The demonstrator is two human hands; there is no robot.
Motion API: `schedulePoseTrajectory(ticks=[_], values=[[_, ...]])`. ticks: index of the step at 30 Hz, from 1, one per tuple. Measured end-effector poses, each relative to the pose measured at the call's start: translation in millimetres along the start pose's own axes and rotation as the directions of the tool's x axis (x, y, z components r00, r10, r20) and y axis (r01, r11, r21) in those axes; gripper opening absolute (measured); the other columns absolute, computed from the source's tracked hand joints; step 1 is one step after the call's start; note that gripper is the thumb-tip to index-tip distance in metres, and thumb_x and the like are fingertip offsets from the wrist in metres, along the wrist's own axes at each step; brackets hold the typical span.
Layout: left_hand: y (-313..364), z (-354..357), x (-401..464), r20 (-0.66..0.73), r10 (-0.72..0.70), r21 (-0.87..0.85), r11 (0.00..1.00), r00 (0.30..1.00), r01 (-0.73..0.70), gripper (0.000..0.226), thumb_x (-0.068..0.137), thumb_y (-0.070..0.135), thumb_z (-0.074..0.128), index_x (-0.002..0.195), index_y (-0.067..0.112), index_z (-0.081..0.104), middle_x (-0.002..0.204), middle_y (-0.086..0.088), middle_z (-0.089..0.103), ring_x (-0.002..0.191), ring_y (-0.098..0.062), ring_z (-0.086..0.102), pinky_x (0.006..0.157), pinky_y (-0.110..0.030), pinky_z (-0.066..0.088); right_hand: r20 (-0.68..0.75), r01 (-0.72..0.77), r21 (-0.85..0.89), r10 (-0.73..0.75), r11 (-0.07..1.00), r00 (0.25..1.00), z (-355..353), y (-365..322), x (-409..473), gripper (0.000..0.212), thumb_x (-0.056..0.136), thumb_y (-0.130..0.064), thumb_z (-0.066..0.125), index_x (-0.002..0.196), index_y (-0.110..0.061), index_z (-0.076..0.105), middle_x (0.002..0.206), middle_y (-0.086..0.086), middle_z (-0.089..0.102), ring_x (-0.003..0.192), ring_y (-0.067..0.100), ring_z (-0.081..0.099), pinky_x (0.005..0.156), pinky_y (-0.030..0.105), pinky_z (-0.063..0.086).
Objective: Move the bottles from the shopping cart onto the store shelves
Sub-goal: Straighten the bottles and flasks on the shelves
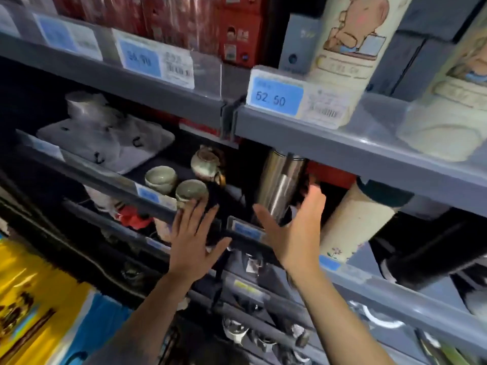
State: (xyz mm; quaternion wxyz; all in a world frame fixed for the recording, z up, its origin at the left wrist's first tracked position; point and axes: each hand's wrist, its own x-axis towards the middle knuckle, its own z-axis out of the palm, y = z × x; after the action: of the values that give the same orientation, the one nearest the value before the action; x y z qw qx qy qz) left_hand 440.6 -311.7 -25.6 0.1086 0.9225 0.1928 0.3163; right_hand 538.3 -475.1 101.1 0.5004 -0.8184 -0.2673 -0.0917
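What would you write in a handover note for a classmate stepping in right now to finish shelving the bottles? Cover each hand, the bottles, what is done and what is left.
Left hand: open, fingers spread, holding nothing, in front of the middle shelf edge.
Right hand: open, palm turned toward the steel bottle, no grip on it; whether the fingers touch it is unclear.
Bottles: the steel bottle stands on the middle shelf, with a cream bottle to its right. Two more cream bottles stand on the upper shelf.
Done: steel bottle looks placed.
Left: the cart is out of view, so check it for remaining bottles.
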Motion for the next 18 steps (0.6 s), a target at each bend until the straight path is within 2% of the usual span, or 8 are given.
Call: schedulePoseTrajectory(ticks=[1,2,6,9,14,16,18], values=[[-1,2,2,-0.032,0.013,0.012,1.0,0.999,-0.013,0.064,0.095,0.064,0.03,0.14,0.02,0.04,0.145,-0.012,0.044,0.14,-0.033,0.032,0.11,-0.057,0.029,-0.011,-0.044,-0.035,0.044,0.998,0.999,2,-4,3,0.085,0.068,-0.062,0.071,0.124,-0.008,0.036,0.104,-0.008,0.031,0.094,0.002,0.033,0.076,0.014,0.04],[-1,4,3,-0.064,0.024,0.025,0.999,0.998,-0.022,0.063,0.095,0.064,0.03,0.138,0.019,0.042,0.142,-0.012,0.046,0.137,-0.034,0.036,0.109,-0.057,0.03,-0.025,-0.081,-0.057,0.08,0.995,0.997,5,-7,6,0.083,0.065,-0.065,0.069,0.115,-0.007,0.038,0.099,-0.007,0.031,0.088,0.004,0.031,0.071,0.015,0.038],[-6,12,3,-0.134,0.056,0.084,0.996,0.989,-0.045,0.061,0.096,0.065,0.027,0.133,0.02,0.044,0.136,-0.01,0.044,0.131,-0.034,0.038,0.104,-0.056,0.034,-0.044,-0.249,-0.079,0.246,0.965,0.968,21,-10,18,0.086,0.059,-0.064,0.076,0.11,-0.004,0.041,0.104,0.003,0.037,0.099,0.019,0.041,0.084,0.033,0.045],[-10,15,2,-0.157,0.076,0.107,0.992,0.985,-0.06,0.06,0.095,0.065,0.03,0.131,0.02,0.046,0.133,-0.01,0.045,0.128,-0.033,0.041,0.101,-0.056,0.036,-0.084,-0.311,-0.094,0.303,0.946,0.949,29,-5,20,0.09,0.053,-0.07,0.075,0.107,-0.004,0.044,0.105,0.008,0.045,0.098,0.023,0.048,0.08,0.034,0.047],[-14,20,6,-0.178,0.126,0.141,0.985,0.976,-0.101,0.06,0.095,0.066,0.027,0.13,0.021,0.047,0.13,-0.009,0.045,0.126,-0.032,0.042,0.098,-0.055,0.037,-0.088,-0.297,-0.104,0.289,0.949,0.953,29,-2,23,0.07,0.062,-0.057,0.081,0.089,-0.01,0.036,0.092,0.004,0.042,0.085,0.021,0.048,0.072,0.033,0.045],[-16,23,7,-0.184,0.131,0.153,0.983,0.974,-0.103,0.061,0.095,0.066,0.025,0.129,0.02,0.047,0.13,-0.009,0.045,0.126,-0.032,0.042,0.098,-0.056,0.037,-0.081,-0.272,-0.092,0.265,0.958,0.961,28,0,21,0.065,0.066,-0.051,0.082,0.088,-0.012,0.035,0.085,-0.002,0.037,0.082,0.019,0.046,0.068,0.029,0.041],[-17,25,7,-0.184,0.134,0.158,0.982,0.974,-0.105,0.061,0.095,0.066,0.024,0.128,0.019,0.046,0.13,-0.01,0.044,0.126,-0.032,0.04,0.099,-0.056,0.035,-0.05,-0.232,-0.069,0.229,0.97,0.972,28,3,19,0.06,0.069,-0.044,0.082,0.091,-0.013,0.035,0.088,-0.001,0.041,0.081,0.018,0.047,0.066,0.024,0.039]])
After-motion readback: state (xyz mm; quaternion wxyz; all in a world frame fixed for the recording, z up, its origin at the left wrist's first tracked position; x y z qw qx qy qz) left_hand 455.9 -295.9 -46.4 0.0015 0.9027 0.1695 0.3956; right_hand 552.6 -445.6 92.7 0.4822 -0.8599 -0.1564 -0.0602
